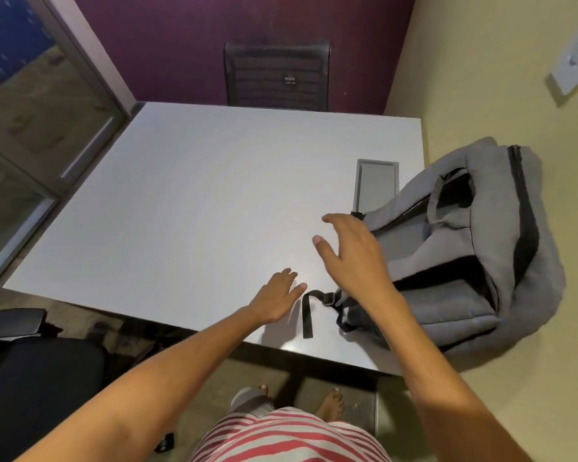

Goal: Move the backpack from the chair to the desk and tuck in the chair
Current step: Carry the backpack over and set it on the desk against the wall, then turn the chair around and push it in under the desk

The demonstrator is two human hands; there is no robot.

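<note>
Both hands, left hand (277, 296) and right hand (354, 251), are spread wide, holding nothing. Grey backpack (464, 248) with black zips and straps lies on the white worktop (197, 195).

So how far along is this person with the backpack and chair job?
Done: the grey backpack lies on the white desk. In hand: nothing; the left hand and right hand are open above the desk, beside the bag. Left: the black chair at lower left sits out from the desk, not tucked in.
</note>
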